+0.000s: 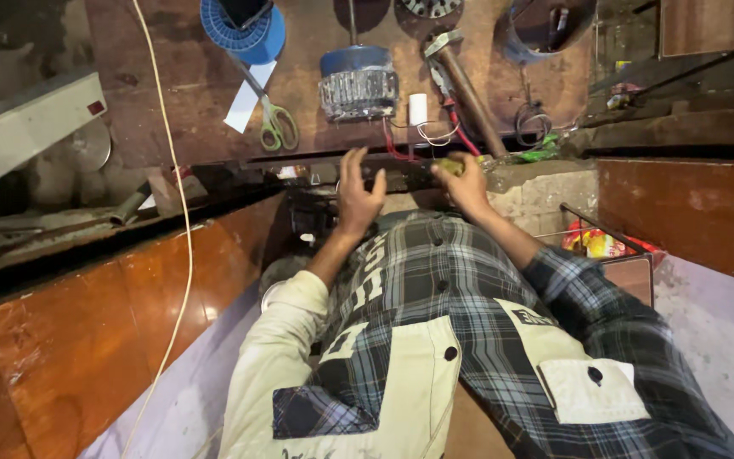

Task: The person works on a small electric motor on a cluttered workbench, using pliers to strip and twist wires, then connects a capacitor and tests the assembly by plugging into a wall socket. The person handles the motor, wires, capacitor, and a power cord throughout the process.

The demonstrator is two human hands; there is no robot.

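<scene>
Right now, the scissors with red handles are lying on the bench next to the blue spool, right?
Not quite: the head view shows the scissors have green handles, not red. They do lie on the bench next to the blue spool.

Small yellow-green object (450,167) at the workbench edge, enclosed by right-hand fingers.

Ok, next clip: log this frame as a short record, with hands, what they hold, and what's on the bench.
view: head camera, looking down over a plaid shirt to a wooden bench
left hand: open, fingers spread, holding nothing, at the bench edge
right hand: closed around a small yellowish object, too small to identify
on bench: motor with red and white wires, hammer, green-handled scissors, blue spool, small white cylinder
</scene>
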